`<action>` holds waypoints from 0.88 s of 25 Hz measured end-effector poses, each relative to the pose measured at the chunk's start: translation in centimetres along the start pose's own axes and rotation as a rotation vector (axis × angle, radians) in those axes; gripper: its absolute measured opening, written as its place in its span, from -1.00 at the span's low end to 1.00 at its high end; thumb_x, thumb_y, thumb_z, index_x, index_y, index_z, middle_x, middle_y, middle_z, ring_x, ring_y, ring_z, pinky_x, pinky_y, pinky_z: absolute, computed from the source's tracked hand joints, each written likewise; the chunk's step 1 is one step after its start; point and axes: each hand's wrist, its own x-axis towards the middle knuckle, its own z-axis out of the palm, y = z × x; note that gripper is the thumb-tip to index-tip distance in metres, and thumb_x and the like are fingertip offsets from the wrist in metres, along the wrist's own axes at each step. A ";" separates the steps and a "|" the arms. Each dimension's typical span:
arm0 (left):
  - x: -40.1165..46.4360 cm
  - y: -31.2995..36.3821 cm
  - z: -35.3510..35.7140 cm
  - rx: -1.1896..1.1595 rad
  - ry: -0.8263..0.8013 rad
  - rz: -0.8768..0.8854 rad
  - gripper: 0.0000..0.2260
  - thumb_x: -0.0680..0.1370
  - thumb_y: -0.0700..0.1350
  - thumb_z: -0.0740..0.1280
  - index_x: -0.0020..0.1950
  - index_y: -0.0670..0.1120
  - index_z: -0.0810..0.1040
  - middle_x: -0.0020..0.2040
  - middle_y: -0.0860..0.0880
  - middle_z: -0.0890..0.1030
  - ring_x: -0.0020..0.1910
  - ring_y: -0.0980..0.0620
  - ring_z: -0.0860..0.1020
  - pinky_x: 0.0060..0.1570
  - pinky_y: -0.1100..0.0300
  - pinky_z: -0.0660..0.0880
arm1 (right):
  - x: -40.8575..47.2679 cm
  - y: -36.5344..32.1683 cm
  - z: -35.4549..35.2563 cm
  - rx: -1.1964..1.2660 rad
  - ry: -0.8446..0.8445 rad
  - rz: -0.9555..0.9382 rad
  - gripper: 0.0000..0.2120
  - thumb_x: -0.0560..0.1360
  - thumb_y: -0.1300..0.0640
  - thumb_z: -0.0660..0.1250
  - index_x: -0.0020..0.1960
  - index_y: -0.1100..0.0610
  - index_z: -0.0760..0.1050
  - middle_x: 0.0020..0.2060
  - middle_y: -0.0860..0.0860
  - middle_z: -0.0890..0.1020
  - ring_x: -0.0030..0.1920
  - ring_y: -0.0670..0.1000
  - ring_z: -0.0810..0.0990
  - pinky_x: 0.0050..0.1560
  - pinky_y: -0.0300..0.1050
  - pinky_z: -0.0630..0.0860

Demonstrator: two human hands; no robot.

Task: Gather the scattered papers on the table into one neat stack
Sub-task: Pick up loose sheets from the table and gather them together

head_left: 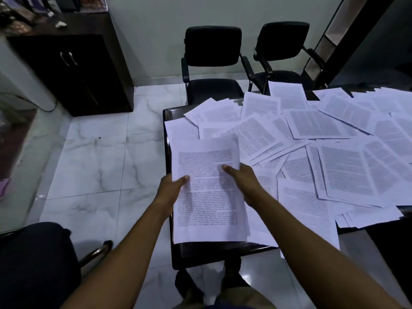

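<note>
Left hand (170,186) gripping the left edge of a stack of printed papers (208,197), thumb on top, right hand (242,178) gripping its right edge likewise, scattered papers (323,139) spread right of and beyond both hands on the dark table (176,253)

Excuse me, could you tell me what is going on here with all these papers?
A person is gathering printed sheets into one pile. The left hand and right hand grip a stack of papers by its two sides, above the near corner of the dark table. Many scattered papers still cover the rest of the table, overlapping at all angles, so most of the job remains.
</note>
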 end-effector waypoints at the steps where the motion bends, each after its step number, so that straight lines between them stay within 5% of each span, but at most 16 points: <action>1: -0.4 -1.3 -0.7 -0.013 0.021 -0.038 -0.73 0.59 -0.16 0.43 0.29 -0.09 0.62 0.20 -0.11 0.68 0.13 -0.09 0.67 0.21 -0.07 0.58 | -0.1 1.3 -0.2 -0.057 0.012 0.014 -0.70 0.55 -0.07 0.44 0.16 0.12 0.64 0.04 0.05 0.73 -0.04 0.07 0.71 -0.06 -0.05 0.62; 5: -2.1 -4.9 -2.9 -0.110 0.085 -0.153 -0.75 0.59 -0.18 0.40 0.28 -0.08 0.61 0.12 -0.06 0.70 0.08 -0.10 0.67 -0.05 0.05 0.64 | -0.6 7.0 -2.6 -0.120 0.060 0.216 -0.65 0.58 -0.15 0.38 0.15 0.12 0.58 0.02 0.12 0.70 -0.04 0.13 0.71 0.09 0.09 0.66; 10: -1.8 -8.1 -2.7 -0.116 0.139 -0.253 -0.74 0.61 -0.17 0.39 0.30 -0.07 0.61 0.15 -0.06 0.70 0.11 -0.15 0.66 0.00 0.01 0.62 | -1.1 10.4 -5.4 -0.206 -0.018 0.316 -0.66 0.60 -0.15 0.34 0.12 0.12 0.59 0.03 0.11 0.71 -0.06 0.08 0.72 0.02 -0.01 0.63; 12: -1.9 -9.2 -2.4 -0.103 0.207 -0.263 -0.77 0.61 -0.17 0.39 0.28 -0.08 0.61 0.12 -0.06 0.69 0.08 -0.14 0.66 -0.03 0.04 0.61 | -0.8 10.8 -5.5 -0.316 -0.010 0.271 -0.69 0.59 -0.13 0.36 0.09 0.12 0.60 0.02 0.09 0.71 -0.09 0.03 0.70 -0.01 -0.03 0.61; 15: -2.3 -11.7 -2.6 -0.010 0.347 -0.272 -0.83 0.62 -0.17 0.39 0.21 -0.06 0.61 0.08 -0.07 0.68 0.01 -0.11 0.65 -0.05 0.04 0.60 | 0.2 12.2 -6.6 -0.730 0.065 0.085 -0.63 0.57 -0.10 0.38 0.27 0.10 0.56 0.17 0.09 0.64 0.14 0.09 0.63 0.15 -0.05 0.51; 18: -2.4 -13.6 -2.4 0.130 0.454 -0.245 -0.86 0.61 -0.12 0.41 0.16 -0.02 0.62 0.14 -0.10 0.69 0.01 -0.10 0.65 0.06 -0.03 0.61 | 0.9 12.9 -8.8 -1.113 -0.048 -0.061 -0.44 0.56 -0.08 0.39 0.50 0.07 0.39 0.45 0.12 0.42 0.41 0.15 0.44 0.32 0.06 0.42; 22: -2.2 -13.3 -1.1 0.348 0.548 -0.165 -0.76 0.60 -0.06 0.41 0.24 -0.08 0.58 0.17 -0.10 0.67 0.03 -0.06 0.62 0.03 0.09 0.56 | 2.2 13.0 -10.6 -1.386 -0.099 -0.139 -0.35 0.52 -0.11 0.40 0.54 0.03 0.31 0.56 0.11 0.29 0.47 0.17 0.37 0.37 0.13 0.42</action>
